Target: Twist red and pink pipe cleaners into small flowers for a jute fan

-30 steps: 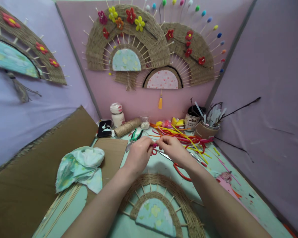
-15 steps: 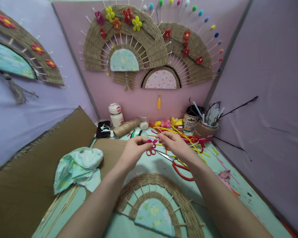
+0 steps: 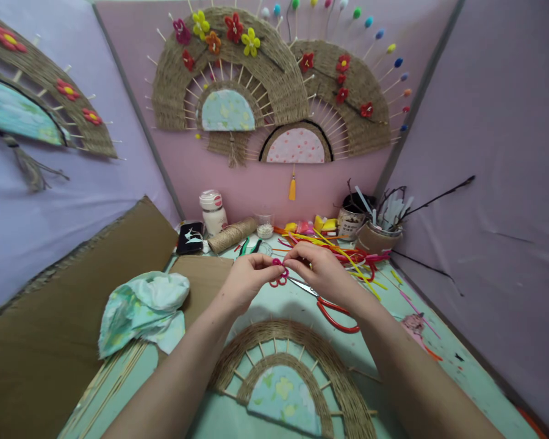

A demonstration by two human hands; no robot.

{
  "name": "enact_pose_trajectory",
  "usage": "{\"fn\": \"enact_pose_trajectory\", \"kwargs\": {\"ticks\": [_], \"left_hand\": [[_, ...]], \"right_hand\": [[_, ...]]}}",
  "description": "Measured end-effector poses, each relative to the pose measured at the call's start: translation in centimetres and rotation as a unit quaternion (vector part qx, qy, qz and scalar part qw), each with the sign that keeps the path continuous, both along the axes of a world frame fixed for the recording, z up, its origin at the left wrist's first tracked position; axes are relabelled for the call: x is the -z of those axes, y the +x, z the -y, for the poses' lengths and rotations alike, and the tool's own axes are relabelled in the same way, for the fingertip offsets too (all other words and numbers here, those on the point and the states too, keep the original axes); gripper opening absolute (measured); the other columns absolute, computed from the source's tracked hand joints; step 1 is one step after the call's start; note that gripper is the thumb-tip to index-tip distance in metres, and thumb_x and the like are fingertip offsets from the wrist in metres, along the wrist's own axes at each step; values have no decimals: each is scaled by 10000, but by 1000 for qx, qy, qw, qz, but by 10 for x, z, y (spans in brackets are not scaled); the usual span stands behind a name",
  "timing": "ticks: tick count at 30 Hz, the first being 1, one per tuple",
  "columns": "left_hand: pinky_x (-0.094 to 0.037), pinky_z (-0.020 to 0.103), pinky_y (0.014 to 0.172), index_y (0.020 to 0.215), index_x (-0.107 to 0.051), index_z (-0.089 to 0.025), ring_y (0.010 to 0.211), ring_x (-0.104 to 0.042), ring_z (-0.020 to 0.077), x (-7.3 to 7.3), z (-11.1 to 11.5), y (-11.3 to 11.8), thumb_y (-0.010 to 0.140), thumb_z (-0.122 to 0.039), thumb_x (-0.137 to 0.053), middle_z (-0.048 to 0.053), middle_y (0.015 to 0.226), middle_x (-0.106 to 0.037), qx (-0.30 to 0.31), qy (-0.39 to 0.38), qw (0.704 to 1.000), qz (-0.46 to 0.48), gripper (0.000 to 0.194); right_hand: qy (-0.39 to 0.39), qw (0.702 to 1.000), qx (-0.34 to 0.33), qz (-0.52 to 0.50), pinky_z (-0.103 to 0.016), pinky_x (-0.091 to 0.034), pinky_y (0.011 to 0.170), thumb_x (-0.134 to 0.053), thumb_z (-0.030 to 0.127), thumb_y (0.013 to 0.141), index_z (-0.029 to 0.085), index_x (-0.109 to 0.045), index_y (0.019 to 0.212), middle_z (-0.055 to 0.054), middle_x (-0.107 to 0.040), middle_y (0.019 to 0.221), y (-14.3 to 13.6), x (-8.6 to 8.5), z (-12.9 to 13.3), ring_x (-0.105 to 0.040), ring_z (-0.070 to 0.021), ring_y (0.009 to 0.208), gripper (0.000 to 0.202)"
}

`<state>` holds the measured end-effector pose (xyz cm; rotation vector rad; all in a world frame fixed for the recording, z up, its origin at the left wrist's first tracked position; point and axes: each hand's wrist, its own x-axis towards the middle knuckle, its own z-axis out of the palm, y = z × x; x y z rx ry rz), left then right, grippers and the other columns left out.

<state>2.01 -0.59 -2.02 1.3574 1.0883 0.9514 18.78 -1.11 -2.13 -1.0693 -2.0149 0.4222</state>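
Between the thumb and fingers of my left hand [image 3: 252, 277] is a small magenta pipe-cleaner flower [image 3: 280, 280] made of several loops. My right hand [image 3: 312, 265] is closed in a pinch at the flower's upper right side, its fingertips meeting the left hand's. The fingers partly cover the flower. Beneath my right hand lies a pair of scissors [image 3: 336, 314] with red handles, its blades pointing left. Nearer to me, below both hands, a half-round woven twine fan [image 3: 281, 332] with a floral cloth centre rests on the table.
Pipe cleaners [image 3: 352, 259] lie heaped at the back right, beside a can [image 3: 349, 222] and a pot [image 3: 379, 238] of twigs and sticks. A twine roll [image 3: 232, 236] and white bottle [image 3: 214, 213] stand behind. Crumpled cloth [image 3: 146, 305] and cardboard [image 3: 77, 311] are left. Finished fans [image 3: 274, 91] hang ahead.
My right hand has moved slightly left and down, from just apart to touching the flower. The left hand has hardly moved and keeps its hold.
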Motion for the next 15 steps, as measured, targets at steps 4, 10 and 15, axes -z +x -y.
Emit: {"fn": "enact_pose_trajectory", "kwargs": {"ticks": [4,10,15], "left_hand": [[-394,220,498,629,-632,-159,520,-532,114,0,3,3,641,-264,-671,3,559,-620,-41,54,996,-57,112],[-413,264,643,679,-662,-189,651,-567,152,13,3,5,714,-202,-590,27,689,-660,-85,273,938,-196,81],[-410,300,736,764,-649,-188,780,-572,190,18,9,8,791,-144,-506,70,800,-651,-51,392,864,-311,152]], "right_hand": [[8,999,31,32,-258,-362,634,-512,219,851,175,-573,712,-16,-572,721,-3,3,1,-509,-137,694,158],[-66,994,83,1,-238,-295,543,-515,164,764,175,-505,617,18,-530,610,-10,10,-1,-444,-111,579,148],[-268,950,22,-156,-214,-228,458,-495,227,715,183,-427,566,65,-359,510,-7,14,-7,-311,-79,477,169]]}}
